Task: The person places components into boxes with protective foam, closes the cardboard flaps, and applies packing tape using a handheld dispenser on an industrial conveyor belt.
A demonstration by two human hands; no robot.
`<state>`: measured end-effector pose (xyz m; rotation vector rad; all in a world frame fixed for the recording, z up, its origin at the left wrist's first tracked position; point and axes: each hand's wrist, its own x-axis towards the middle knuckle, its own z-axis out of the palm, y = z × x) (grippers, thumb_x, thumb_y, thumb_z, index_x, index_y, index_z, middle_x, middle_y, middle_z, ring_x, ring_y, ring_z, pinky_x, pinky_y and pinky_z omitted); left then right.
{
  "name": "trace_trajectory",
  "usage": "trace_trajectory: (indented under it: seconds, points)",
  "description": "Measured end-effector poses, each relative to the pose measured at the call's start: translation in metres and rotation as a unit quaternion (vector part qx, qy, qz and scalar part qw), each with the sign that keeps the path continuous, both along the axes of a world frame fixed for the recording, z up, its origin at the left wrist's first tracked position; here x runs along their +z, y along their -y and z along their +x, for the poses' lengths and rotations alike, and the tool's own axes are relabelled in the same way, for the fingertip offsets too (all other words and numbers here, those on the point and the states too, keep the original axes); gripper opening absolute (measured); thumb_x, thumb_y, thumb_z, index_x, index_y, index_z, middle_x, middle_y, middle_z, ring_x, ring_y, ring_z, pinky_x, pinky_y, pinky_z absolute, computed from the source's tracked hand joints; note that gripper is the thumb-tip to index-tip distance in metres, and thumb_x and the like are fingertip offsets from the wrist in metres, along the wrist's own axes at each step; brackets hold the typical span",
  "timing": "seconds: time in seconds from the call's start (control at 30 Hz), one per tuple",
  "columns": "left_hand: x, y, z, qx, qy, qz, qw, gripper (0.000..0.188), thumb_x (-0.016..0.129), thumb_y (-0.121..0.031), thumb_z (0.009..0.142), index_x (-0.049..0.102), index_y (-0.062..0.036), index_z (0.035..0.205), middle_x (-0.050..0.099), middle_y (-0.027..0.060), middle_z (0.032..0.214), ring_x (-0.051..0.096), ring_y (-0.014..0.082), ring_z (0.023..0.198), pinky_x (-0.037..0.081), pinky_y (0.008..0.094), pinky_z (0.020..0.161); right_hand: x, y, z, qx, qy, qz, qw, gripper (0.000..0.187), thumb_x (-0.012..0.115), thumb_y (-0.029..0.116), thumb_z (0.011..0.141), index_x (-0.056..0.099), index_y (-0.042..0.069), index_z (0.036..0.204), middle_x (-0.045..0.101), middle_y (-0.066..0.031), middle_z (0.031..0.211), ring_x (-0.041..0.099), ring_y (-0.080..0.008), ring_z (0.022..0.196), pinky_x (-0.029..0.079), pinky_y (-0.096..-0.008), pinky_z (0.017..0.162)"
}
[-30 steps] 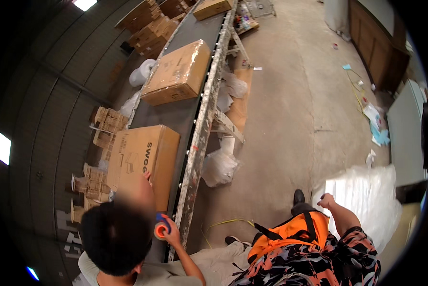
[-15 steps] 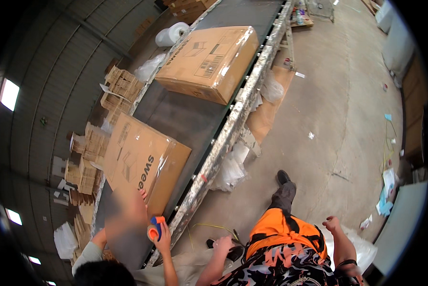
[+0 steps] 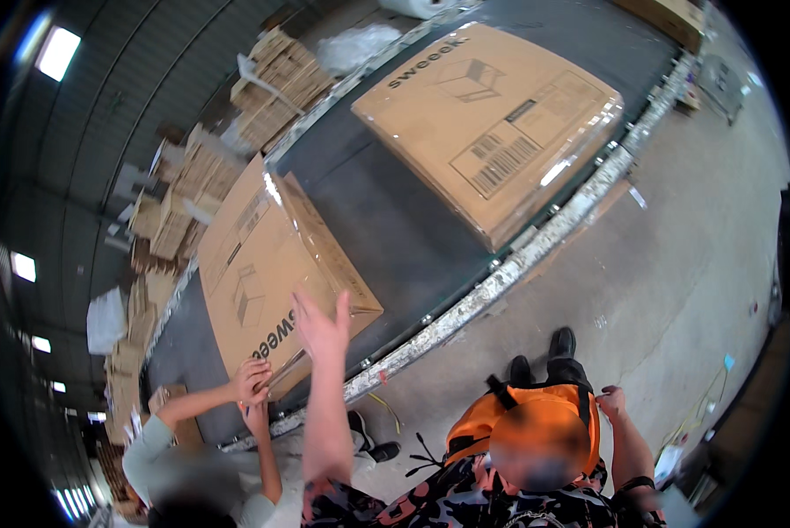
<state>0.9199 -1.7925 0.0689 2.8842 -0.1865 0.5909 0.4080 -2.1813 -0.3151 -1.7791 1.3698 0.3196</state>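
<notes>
The left hand (image 3: 323, 326) is being held splayed by the carton (image 3: 259, 251); the right hand's (image 3: 613, 403) grip cannot be told. A shove could be pinching a co-worker's hand (image 3: 251, 378).

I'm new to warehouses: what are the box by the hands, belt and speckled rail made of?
Box: seemingly cardboard, from its brown printed faces; glints suggest clear tape. Belt: probably rubber or plastic, dark and smooth. Speckled rail: perhaps painted metal, its whitish coat worn.

Between near carton (image 3: 263, 260) and far carton (image 3: 501, 132) the belt (image 3: 382, 216) leaves passage; co-worker's hands (image 3: 251, 380) block the former's end.
</notes>
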Motion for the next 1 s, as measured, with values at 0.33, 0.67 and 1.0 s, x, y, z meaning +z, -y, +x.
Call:
trace_trajectory:
  seconds: [0.33,0.67,1.0]
  points:
    - [-0.028,0.000,0.155,0.202,-0.160,0.083,0.963,0.086,0.054,-0.057,0.087,0.036,0.0105,0.138,0.036,0.0289,0.144,0.032,0.0411,0.136,0.028,0.0434,0.113,0.040,0.108,0.230,0.167,0.079,0.125,0.975,0.046,0.069,0.012,0.066,0.062,-0.012,0.105,0.071,-0.0194,0.083,0.069,-0.0216,0.072,0.054,-0.0320,0.064]
    - [-0.030,0.022,0.154,0.271,-0.123,0.101,0.949,0.061,0.044,-0.039,0.096,0.042,0.0073,0.135,0.046,0.0249,0.139,0.042,0.0413,0.129,0.037,0.0424,0.107,0.002,0.173,0.251,0.326,-0.074,0.109,0.936,0.044,0.075,0.020,0.064,0.069,-0.004,0.100,0.072,-0.0171,0.082,0.070,-0.0232,0.073,0.056,-0.0335,0.065]
    - [-0.033,0.018,0.152,0.256,-0.177,0.160,0.937,0.093,0.066,-0.047,0.081,0.024,0.0064,0.144,0.032,0.0284,0.147,0.034,0.0460,0.133,0.033,0.0441,0.110,-0.035,0.155,0.304,0.376,-0.026,0.188,0.907,0.045,0.068,0.023,0.072,0.064,0.005,0.114,0.068,-0.0136,0.103,0.066,-0.0249,0.089,0.054,-0.0373,0.073]
